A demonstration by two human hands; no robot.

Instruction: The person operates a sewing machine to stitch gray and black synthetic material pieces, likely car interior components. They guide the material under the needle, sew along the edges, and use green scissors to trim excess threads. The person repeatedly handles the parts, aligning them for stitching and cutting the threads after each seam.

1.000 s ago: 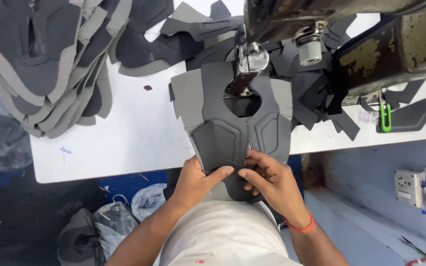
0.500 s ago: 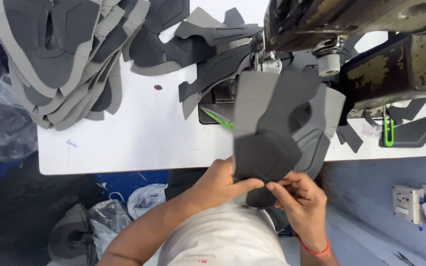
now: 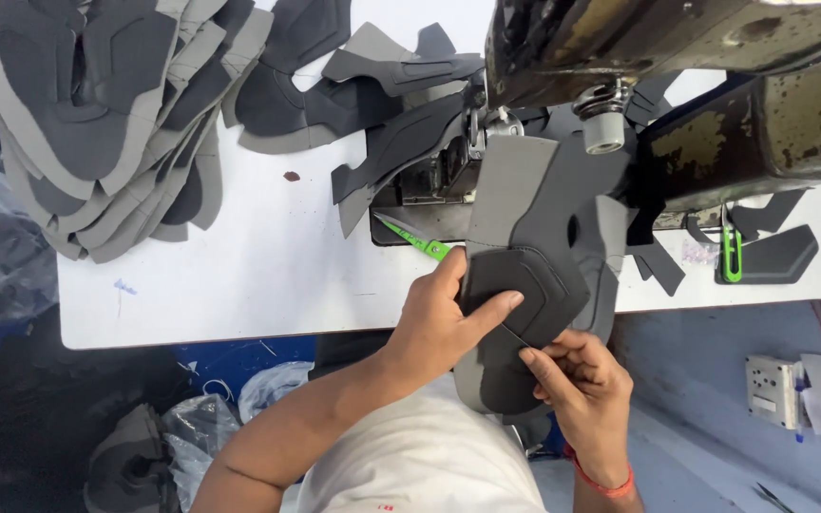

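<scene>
Left hand [image 3: 444,318] grips the grey shoe-upper piece [image 3: 525,275] at the near tabletop [image 3: 239,275] edge; right hand [image 3: 577,385] pinches its lower edge. Sewing machine [image 3: 677,85] looms just beyond, over the piece's far end. Green snips [image 3: 415,237] lie just left; stacked cut pieces [image 3: 97,114] sit far left.

— What is the work set on?
— A white surface [image 3: 239,275], brightly and evenly lit, with a dark, worn sewing machine [image 3: 715,104] mounted at its far right.

— And below it?
— Dim floor on the left with crumpled plastic bags [image 3: 144,456]. On the right, a blue panel [image 3: 686,370] carrying a small white switch box [image 3: 770,391].
</scene>
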